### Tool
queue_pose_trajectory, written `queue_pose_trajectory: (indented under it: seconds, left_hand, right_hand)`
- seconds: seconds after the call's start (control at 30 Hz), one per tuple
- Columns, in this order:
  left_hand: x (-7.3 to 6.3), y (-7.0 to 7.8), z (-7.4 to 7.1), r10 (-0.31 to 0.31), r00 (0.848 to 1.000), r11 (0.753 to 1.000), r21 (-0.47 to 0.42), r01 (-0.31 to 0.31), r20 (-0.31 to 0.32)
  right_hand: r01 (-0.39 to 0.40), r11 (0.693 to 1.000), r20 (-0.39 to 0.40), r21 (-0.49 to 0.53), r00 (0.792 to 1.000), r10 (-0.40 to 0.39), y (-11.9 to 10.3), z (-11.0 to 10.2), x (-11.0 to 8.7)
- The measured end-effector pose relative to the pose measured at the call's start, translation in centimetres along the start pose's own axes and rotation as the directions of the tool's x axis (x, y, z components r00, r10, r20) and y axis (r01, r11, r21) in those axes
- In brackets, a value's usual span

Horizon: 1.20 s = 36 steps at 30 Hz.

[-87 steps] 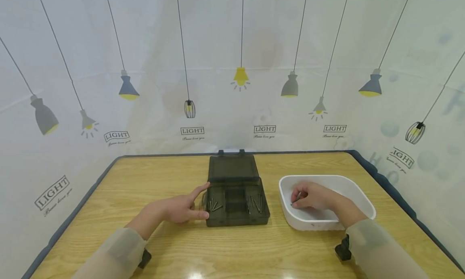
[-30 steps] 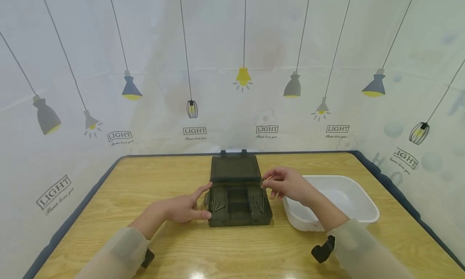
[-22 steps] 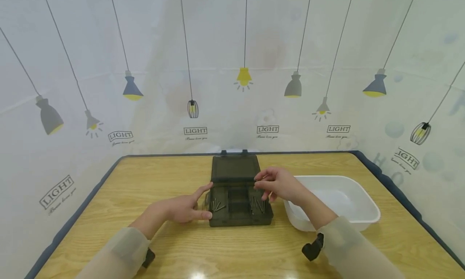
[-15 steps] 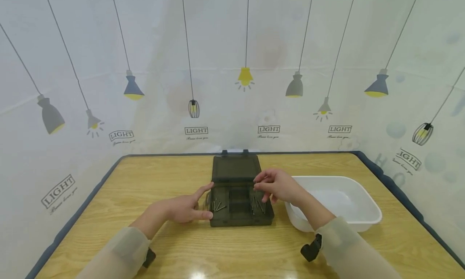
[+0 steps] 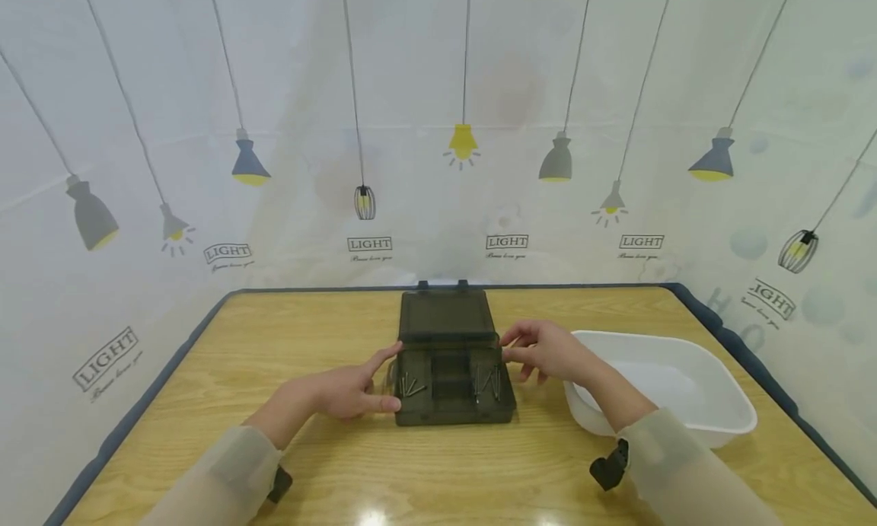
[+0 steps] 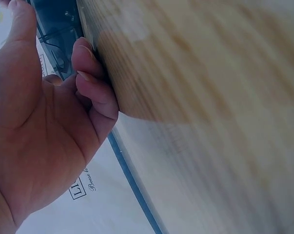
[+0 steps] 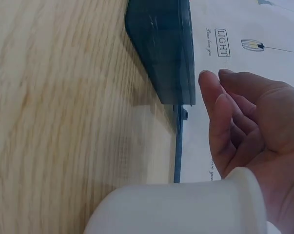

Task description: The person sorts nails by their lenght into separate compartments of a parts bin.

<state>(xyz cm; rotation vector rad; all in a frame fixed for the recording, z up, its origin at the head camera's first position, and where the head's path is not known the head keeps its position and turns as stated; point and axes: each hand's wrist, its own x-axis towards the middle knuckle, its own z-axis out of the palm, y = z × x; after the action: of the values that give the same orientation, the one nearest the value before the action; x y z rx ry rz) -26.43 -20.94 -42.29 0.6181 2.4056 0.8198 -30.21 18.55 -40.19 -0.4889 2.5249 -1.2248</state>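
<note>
In the head view, a dark translucent plastic box stands on the table with its lid tipped back. Several slim metal screws or nails lie in its left compartment, and more such screws or nails are in the right one. My left hand rests at the box's left side, index finger and thumb stretched against its edge. My right hand is beside the box's right rear corner. The right wrist view shows its fingertips loosely bent, with nothing visible between them.
A white plastic basin stands on the right of the wooden table, partly behind my right forearm. A curtain printed with lamps rises behind the table's far edge.
My right hand went from the basin to the box's right compartment with a thin metal piece, then drew back rightward without it. The basin has shifted right. My left hand stayed put.
</note>
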Motion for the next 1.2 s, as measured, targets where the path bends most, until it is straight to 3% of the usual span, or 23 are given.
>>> queue_pose_trajectory:
  seconds: [0.13,0.2,0.3,0.4,0.5,0.6,0.7,0.8,0.87,0.97,1.13,1.2]
  left_hand:
    - [-0.2,-0.1,-0.3,0.013,1.000,0.999,-0.036,-0.013,0.010]
    - [0.0,-0.2,-0.6,0.020,1.000,0.997,-0.072,-0.021,-0.014]
    - [0.5,-0.3,-1.5,0.022,0.992,0.991,-0.128,-0.038,-0.121]
    - [2.0,-0.3,-2.6,0.012,0.964,0.990,-0.134,-0.049,-0.267]
    - [3.9,-0.2,-3.4,-0.026,0.940,0.987,-0.161,-0.030,-0.340]
    - [5.9,-0.2,-3.7,-0.062,0.935,0.979,-0.204,-0.011,-0.350]
    - [7.6,-0.2,-3.8,-0.118,0.936,0.949,-0.314,0.009,-0.332]
    - [8.8,-0.2,-3.8,-0.181,0.924,0.915,-0.403,0.032,-0.338]
    - [9.3,-0.1,-3.8,-0.208,0.911,0.903,-0.428,0.039,-0.356]
    - [9.7,0.0,-3.8,-0.227,0.891,0.909,-0.415,0.049,-0.393]
    - [9.9,-0.2,-3.7,-0.225,0.883,0.907,-0.421,0.035,-0.412]
    - [10.0,-0.4,-3.5,-0.225,0.883,0.900,-0.436,0.025,-0.412]
  right_hand:
    - [0.005,1.000,0.009,-0.001,1.000,-0.005,-0.3,-0.7,-0.2]
    - [-0.011,1.000,0.001,0.004,1.000,0.011,-0.6,-0.9,-0.1]
    - [-0.055,0.998,-0.018,0.020,0.998,0.055,-1.3,-0.9,0.8]
    - [-0.121,0.991,-0.048,0.051,0.991,0.124,-1.8,-0.8,2.4]
    - [-0.178,0.978,-0.079,0.107,0.979,0.187,-1.9,-0.4,4.1]
    - [-0.210,0.964,-0.122,0.166,0.965,0.231,-1.5,0.0,5.2]
    - [-0.228,0.944,-0.175,0.238,0.946,0.272,-0.8,0.6,6.1]
    - [-0.227,0.926,-0.191,0.302,0.937,0.292,-0.1,1.2,6.7]
    - [-0.221,0.917,-0.189,0.333,0.937,0.295,0.2,1.6,6.9]
    - [-0.212,0.922,-0.194,0.323,0.939,0.284,0.6,1.9,7.1]
    - [-0.201,0.951,-0.216,0.235,0.943,0.253,0.9,2.2,7.3]
    - [-0.202,0.946,-0.214,0.253,0.942,0.259,1.0,2.4,7.4]
